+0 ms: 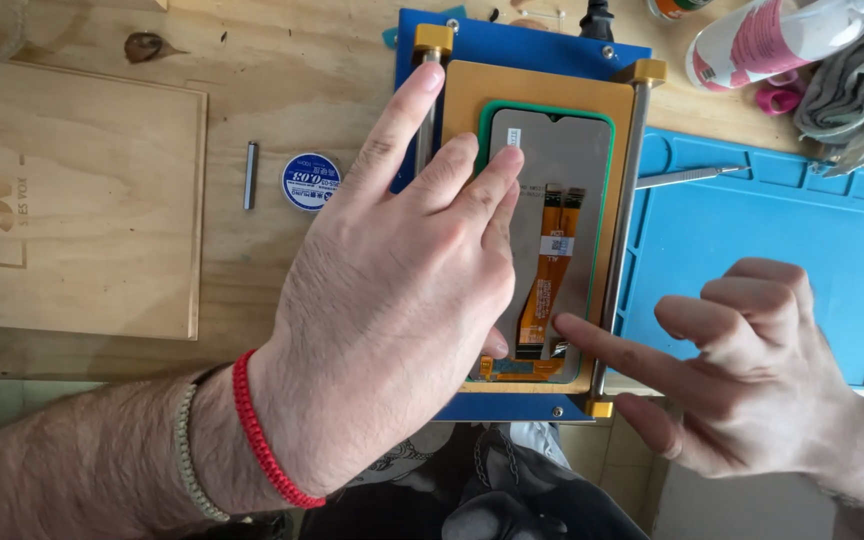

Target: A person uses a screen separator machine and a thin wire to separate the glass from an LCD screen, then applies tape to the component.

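Observation:
A phone screen assembly (562,170) lies back side up, grey with a green rim and an orange flex cable (552,270), on a gold plate (462,100) of a blue fixture (512,45). My left hand (392,290) lies flat over the screen's left half, fingers spread and pressing its top left. My right hand (742,370) reaches in from the right; its index fingertip touches the lower end of the flex cable, the other fingers curled. Neither hand holds anything.
A blue work mat (752,230) lies to the right with metal tweezers (687,177) on its edge. A wooden box lid (72,200), a small metal rod (250,175) and a round wire spool (309,181) sit left. A bottle (762,40) and grey cloth (857,90) sit top right.

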